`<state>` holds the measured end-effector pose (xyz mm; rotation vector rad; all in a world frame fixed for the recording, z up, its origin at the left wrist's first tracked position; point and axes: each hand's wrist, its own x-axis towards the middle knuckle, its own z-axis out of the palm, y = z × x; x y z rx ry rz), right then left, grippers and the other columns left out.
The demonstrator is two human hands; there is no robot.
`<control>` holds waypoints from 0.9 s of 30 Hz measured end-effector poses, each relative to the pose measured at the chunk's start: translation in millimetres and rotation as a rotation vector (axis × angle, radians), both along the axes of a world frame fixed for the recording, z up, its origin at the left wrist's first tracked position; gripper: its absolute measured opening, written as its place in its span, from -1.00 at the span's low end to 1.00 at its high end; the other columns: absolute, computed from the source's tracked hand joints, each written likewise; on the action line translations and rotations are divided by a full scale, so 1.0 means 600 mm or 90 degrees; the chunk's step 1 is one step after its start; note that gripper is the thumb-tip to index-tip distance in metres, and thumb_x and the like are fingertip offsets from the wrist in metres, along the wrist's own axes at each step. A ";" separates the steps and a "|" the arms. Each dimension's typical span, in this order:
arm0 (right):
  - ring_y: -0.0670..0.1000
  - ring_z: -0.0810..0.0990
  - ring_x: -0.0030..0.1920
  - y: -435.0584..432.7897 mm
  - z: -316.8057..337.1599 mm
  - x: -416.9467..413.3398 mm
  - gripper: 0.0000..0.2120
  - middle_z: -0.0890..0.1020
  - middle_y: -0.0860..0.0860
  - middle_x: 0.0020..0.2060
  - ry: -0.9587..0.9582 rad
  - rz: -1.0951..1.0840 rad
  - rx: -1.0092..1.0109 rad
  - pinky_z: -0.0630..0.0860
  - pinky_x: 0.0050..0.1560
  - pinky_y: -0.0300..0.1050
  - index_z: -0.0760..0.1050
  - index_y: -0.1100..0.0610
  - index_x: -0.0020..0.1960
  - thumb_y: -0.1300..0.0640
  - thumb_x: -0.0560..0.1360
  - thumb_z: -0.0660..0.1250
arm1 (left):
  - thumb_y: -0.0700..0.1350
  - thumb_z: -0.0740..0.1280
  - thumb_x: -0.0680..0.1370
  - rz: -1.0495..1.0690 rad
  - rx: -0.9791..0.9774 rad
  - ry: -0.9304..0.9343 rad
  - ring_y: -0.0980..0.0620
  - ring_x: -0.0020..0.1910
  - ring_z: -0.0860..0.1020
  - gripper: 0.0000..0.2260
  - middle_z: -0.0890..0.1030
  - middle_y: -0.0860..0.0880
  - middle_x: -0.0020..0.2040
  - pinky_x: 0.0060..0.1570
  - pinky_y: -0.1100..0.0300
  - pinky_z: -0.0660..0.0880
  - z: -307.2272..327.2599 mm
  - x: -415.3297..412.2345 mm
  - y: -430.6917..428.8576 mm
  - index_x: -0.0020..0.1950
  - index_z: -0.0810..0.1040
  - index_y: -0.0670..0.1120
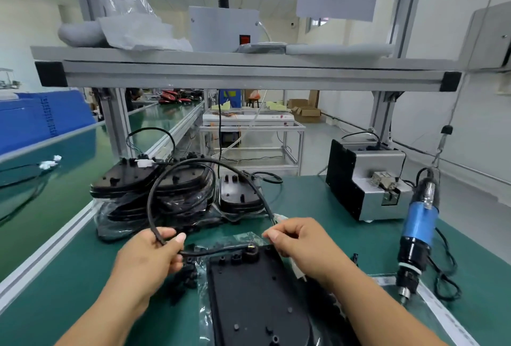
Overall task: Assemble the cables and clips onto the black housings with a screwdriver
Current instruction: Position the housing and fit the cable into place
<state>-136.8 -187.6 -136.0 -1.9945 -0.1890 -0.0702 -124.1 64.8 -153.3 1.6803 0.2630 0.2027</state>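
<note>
Cable (pixel 149 202) looped, left grip (pixel 149 257) curled round it, right grip (pixel 298 243) pinching its end

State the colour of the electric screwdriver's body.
The electric screwdriver is blue in the middle, black below; head view.

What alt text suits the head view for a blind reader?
Two bare hands hold a looped black cable above a black housing on a green workbench: the left hand grips one side, the right hand pinches the other near a white connector. A blue electric screwdriver is at right; more housings are stacked behind.
</note>
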 end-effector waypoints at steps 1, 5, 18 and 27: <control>-0.15 0.41 -0.03 0.001 -0.001 -0.001 -0.82 0.62 -0.28 -0.38 -0.003 0.004 -0.011 0.37 0.18 -0.17 0.67 -0.01 -0.19 0.08 0.55 0.34 | -0.14 0.41 0.51 0.007 0.034 0.015 -0.03 -0.36 0.55 -0.83 0.61 -0.15 -0.24 -0.21 0.03 0.58 -0.006 -0.003 0.001 0.04 0.54 -0.18; -0.33 0.53 -0.16 0.010 -0.003 -0.004 -0.85 0.67 -0.15 -0.12 -0.068 0.056 -0.062 0.37 0.13 -0.38 0.66 -0.05 0.06 0.09 0.53 0.37 | 0.25 0.28 0.50 0.004 0.382 0.079 -0.02 -0.41 0.56 -0.52 0.58 -0.06 -0.45 -0.22 0.11 0.54 0.018 -0.018 0.010 -0.31 0.50 -0.16; -0.25 0.62 -0.09 0.020 -0.021 0.004 -0.84 0.69 -0.11 -0.14 -0.078 0.085 0.011 0.44 -0.03 -0.41 0.69 0.11 0.03 0.21 0.45 0.46 | 0.16 0.19 0.57 -0.225 0.686 -0.267 0.22 0.07 0.49 -0.82 0.54 0.22 0.00 0.09 0.23 0.42 0.042 -0.040 -0.082 0.13 0.52 0.24; -0.09 0.57 -0.19 0.026 -0.023 0.010 -0.97 0.67 0.07 -0.20 -0.047 0.086 0.073 0.52 -0.05 -0.19 0.67 0.16 -0.12 0.22 0.46 0.45 | 0.12 0.25 0.57 -0.248 0.681 -0.240 0.17 -0.02 0.53 -0.82 0.59 0.15 -0.08 0.05 0.18 0.45 0.035 -0.022 -0.080 0.06 0.62 0.20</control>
